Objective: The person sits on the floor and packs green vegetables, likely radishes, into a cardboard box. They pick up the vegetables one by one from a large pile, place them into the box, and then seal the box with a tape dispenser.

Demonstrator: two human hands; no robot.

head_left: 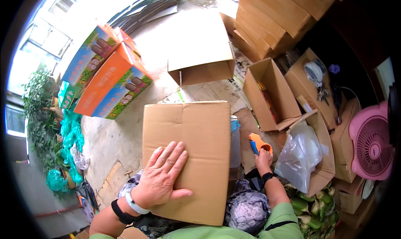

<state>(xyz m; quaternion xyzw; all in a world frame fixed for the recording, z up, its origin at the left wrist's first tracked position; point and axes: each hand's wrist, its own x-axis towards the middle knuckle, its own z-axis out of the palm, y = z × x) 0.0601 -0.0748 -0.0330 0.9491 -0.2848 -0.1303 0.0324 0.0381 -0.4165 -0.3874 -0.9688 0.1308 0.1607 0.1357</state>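
A brown cardboard box point(203, 132) lies before me with a flat, creased side facing up, close against my body. My left hand point(166, 173) rests palm down on its lower left part, fingers slightly apart, gripping nothing. To the right of the box, my right hand point(264, 159) is closed around an orange and blue tape dispenser point(259, 142), held away from the cardboard. Its far end and my fingers are partly hidden by the tool and the hand itself.
Orange and blue printed cartons point(109, 79) stand at the left. Ahead is an open cardboard box point(206, 73); another point(271, 95) stands right of it. Plastic bags point(300, 154), green vegetables point(313, 204) and a pink fan point(372, 145) are at the right. Stacked cartons point(272, 19) rise behind.
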